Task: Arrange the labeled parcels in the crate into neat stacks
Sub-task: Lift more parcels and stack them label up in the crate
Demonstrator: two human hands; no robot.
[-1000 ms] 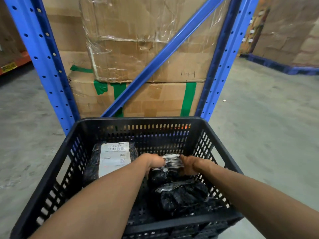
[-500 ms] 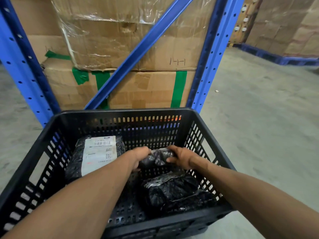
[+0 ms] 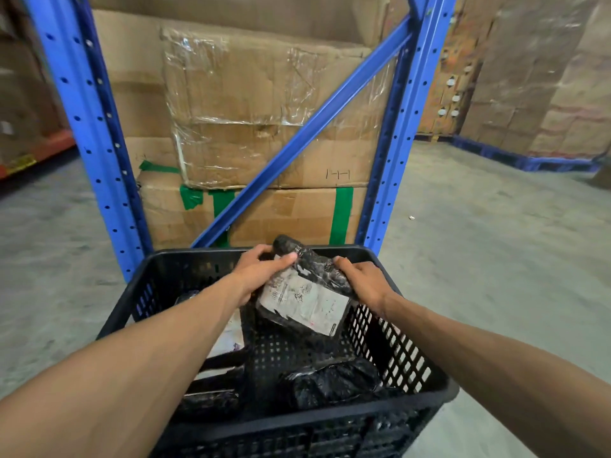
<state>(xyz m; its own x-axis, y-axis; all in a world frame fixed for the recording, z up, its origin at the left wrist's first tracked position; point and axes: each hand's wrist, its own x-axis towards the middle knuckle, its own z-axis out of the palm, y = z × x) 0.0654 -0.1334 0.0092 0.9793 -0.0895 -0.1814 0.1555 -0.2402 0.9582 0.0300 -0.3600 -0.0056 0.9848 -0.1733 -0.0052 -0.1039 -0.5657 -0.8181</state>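
Observation:
A black slotted plastic crate stands on the floor in front of me. Both hands hold a small black-wrapped parcel with a white label facing me, lifted above the crate's far side and tilted. My left hand grips its left top edge, my right hand its right edge. Inside the crate, another black parcel lies at the near right. A larger labeled parcel on the left is mostly hidden by my left forearm.
A blue steel rack with a diagonal brace stands right behind the crate, holding taped cardboard boxes. Grey concrete floor spreads to both sides. More stacked cartons on a blue pallet are at the far right.
The small parcel has been lifted out of the crate's middle and turned so that its label faces me. Both hands rose with it.

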